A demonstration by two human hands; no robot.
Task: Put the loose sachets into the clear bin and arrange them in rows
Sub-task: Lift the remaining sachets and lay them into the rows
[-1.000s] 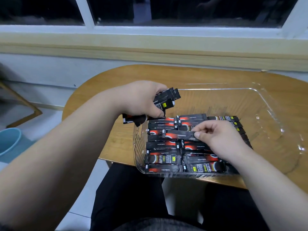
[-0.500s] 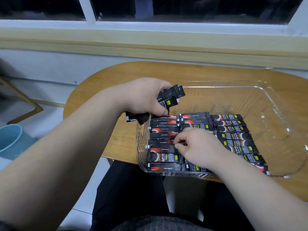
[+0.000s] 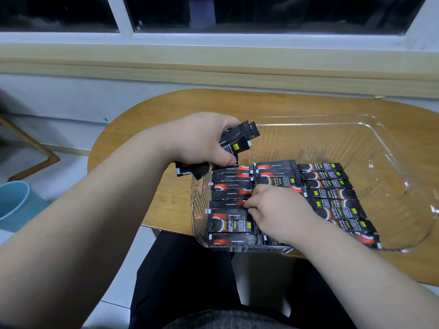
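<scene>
Observation: my left hand (image 3: 202,141) is clamped around a bundle of instant-coffee sachets (image 3: 240,141), held above the far left corner of the clear bin (image 3: 380,129). The bundle's ends fan out past my thumb on one side and under my palm on the other. My right hand (image 3: 280,210) is down inside the bin with its fingers curled, the fingertips (image 3: 248,205) touching the seam where the left row (image 3: 230,186) meets the middle row (image 3: 275,173). Change noted: a second ago this hand pinched a single sachet lifted above that seam, and half a second ago it was lowering. That sachet no longer shows as a separate item, and the hand sits lower and nearer to me. I cannot tell whether the fingers still pinch it or merely press it flat, since my knuckles cover the spot. The left hand and its bundle are in much the same place as before. The right row (image 3: 332,193) lies just past the outer edge of my right wrist, in order. Assessment: one more sachet appears to have joined the rows, probably under my palm. Beyond the right row, away from my right hand, the bin floor is bare plastic. The left hand's bundle is not yet laid, so the task is part done. The bin rests on the wooden table (image 3: 154,129).
</scene>
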